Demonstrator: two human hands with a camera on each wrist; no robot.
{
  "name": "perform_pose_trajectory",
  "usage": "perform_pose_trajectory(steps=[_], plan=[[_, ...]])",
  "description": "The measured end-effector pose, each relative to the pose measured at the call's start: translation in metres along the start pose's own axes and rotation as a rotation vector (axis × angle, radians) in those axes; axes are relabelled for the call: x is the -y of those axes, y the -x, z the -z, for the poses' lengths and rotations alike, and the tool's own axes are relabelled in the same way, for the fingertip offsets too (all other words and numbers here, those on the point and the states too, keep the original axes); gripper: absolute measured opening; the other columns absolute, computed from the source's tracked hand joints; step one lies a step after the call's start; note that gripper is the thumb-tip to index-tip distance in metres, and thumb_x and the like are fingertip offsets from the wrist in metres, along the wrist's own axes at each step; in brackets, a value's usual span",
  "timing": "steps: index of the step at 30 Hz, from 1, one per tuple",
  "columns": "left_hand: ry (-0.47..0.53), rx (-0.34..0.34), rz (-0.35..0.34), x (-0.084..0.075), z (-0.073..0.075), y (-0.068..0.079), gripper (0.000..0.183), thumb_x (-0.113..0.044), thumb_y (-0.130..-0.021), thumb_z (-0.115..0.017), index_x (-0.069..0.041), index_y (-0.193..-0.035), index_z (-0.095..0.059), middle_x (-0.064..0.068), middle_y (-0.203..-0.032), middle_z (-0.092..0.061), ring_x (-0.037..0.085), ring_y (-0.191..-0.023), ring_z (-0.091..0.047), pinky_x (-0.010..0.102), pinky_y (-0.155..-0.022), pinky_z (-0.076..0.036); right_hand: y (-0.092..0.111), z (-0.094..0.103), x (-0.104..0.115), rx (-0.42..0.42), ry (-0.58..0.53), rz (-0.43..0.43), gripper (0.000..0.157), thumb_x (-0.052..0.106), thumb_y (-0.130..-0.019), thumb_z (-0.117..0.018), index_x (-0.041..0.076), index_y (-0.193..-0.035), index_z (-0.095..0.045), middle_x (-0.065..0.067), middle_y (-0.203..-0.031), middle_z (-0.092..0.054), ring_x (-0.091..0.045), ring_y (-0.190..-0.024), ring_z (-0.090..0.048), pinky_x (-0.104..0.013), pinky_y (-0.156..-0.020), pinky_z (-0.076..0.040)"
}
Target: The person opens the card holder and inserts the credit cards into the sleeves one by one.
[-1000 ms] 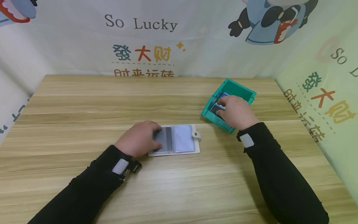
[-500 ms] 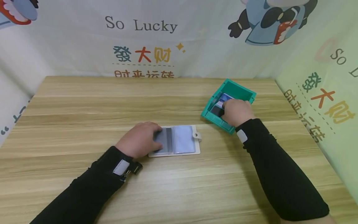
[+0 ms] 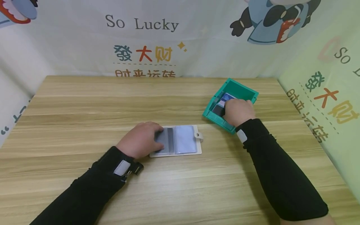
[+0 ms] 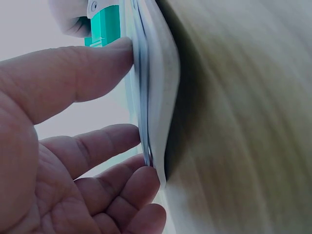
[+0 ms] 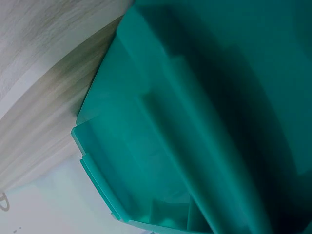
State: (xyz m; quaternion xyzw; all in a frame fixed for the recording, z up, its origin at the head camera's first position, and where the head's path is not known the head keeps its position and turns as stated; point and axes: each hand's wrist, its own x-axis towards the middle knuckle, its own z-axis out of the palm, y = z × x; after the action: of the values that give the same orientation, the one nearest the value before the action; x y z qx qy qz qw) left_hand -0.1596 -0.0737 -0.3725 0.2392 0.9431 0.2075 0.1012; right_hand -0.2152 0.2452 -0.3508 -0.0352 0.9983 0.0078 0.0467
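Observation:
A small white card holder (image 3: 185,140) with clear sleeves lies unfolded on the table, its snap strap (image 3: 198,135) pointing right. My left hand (image 3: 140,140) rests on its left sleeves, thumb and fingers spread. In the left wrist view, the thumb and fingertips (image 4: 127,134) touch the stacked sleeves' faces and edge. My right hand (image 3: 239,112) reaches down into a green plastic bin (image 3: 242,90). Beside its knuckles lie a blue-and-white card (image 3: 227,97) and a dark card (image 3: 218,110). Its fingertips are hidden, so I cannot tell what they hold.
The bin stands angled at the back right of the wooden table (image 3: 112,103), its raised walls around my right hand. White printed cloth (image 3: 202,56) hangs behind the table and along both sides.
My right hand has shifted slightly right and deeper into the bin, fingers tucked down, uncovering more of the blue card. The left hand and card holder have stayed in place.

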Motion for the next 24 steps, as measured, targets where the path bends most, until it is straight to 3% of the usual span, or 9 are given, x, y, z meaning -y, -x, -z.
perform_pose_trajectory(steps=[16, 24], plan=[[0.008, 0.003, -0.007, -0.0007, 0.0002, -0.0004, 0.054, -0.028, -0.077, -0.076, -0.001, -0.121, -0.059, 0.011, -0.119, -0.059, 0.020, -0.097, -0.051, 0.044, -0.090, -0.044, 0.0006, -0.0001, 0.0010, -0.044, -0.025, -0.013, 0.012, 0.015, -0.083, -0.061, 0.004, -0.081, -0.063, -0.012, -0.079, -0.063, -0.026, -0.072, -0.052, -0.046, -0.069, -0.039], [-0.058, -0.009, -0.006, -0.0008, 0.0004, 0.0002, 0.055, -0.034, -0.077, -0.075, -0.003, -0.121, -0.060, 0.010, -0.119, -0.060, 0.022, -0.098, -0.050, 0.044, -0.092, -0.042, 0.0002, 0.0003, -0.0004, -0.058, -0.069, -0.009, 0.016, 0.014, -0.082, -0.065, 0.002, -0.091, -0.064, -0.013, -0.085, -0.063, -0.026, -0.077, -0.052, -0.048, -0.070, -0.040]])
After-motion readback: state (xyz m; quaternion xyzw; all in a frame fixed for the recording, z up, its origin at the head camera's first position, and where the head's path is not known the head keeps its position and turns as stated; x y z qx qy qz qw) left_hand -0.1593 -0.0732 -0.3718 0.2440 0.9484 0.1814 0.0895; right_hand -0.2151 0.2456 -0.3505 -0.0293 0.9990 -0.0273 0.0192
